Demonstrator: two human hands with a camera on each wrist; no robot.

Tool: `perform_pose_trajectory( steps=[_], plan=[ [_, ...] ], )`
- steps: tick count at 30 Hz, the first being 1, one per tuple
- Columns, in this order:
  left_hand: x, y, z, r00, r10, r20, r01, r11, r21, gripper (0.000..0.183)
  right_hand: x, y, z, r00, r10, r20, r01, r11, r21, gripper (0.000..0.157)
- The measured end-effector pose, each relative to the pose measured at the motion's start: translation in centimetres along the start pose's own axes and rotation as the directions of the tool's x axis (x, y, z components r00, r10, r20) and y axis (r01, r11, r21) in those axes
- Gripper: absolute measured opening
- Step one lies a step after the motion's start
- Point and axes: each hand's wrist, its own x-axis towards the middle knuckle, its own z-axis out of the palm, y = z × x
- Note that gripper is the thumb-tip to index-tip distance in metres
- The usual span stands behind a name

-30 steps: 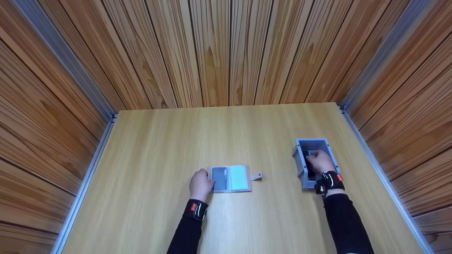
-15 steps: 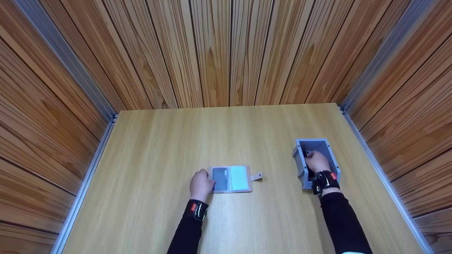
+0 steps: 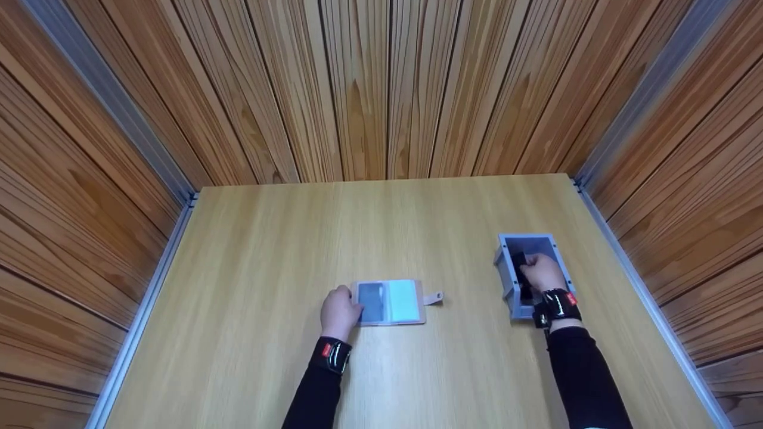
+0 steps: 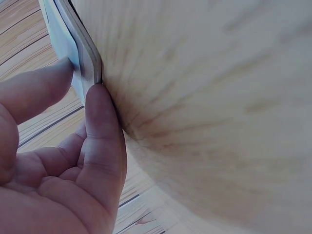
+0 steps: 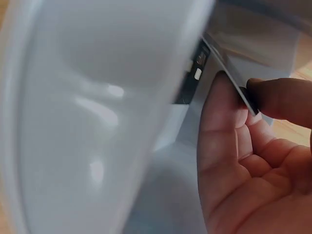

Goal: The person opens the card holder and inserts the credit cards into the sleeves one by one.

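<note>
An open card holder [image 3: 403,301] with clear sleeves and a snap strap [image 3: 434,298] lies on the table. My left hand [image 3: 340,311] pinches its left edge; in the left wrist view the thumb [image 4: 46,90] is on the inner page and the index finger [image 4: 103,136] on the cover side. Over to the right, my right hand [image 3: 541,273] reaches into a grey bin [image 3: 503,277]. Its thumb and fingers pinch a thin dark card [image 5: 229,68], seen nearly edge-on in the right wrist view. Another black card with white marks [image 5: 195,73] shows farther inside the bin.
A light wood table [image 3: 286,238] carries the holder and the bin. Slatted wooden walls [image 3: 369,89] with metal corner rails [image 3: 620,107] enclose it at the back and both sides. The bin's high wall [image 5: 97,122] stands close beside the right hand.
My right hand dipped leftward in the bin, then came back right; a dark card now shows more plainly at its fingers. The left hand and card holder have stayed put.
</note>
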Motion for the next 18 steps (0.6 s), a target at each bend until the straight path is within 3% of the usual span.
perform_pose_trajectory(
  steps=[11, 18],
  plan=[
    [0.1, 0.0, 0.0, 1.0, -0.006, 0.013, 0.006, 1.0, 0.005, 0.026, -0.7, -0.3, -2.4, 0.999, -0.002, -0.043, 0.002, 1.0, 0.007, 0.036],
    [0.0, 0.0, 0.0, 1.0, -0.005, 0.006, 0.005, 1.0, 0.008, 0.026, -1.0, -1.0, -3.8, 0.994, -0.005, -0.106, 0.007, 1.0, 0.024, 0.038]
  ],
)
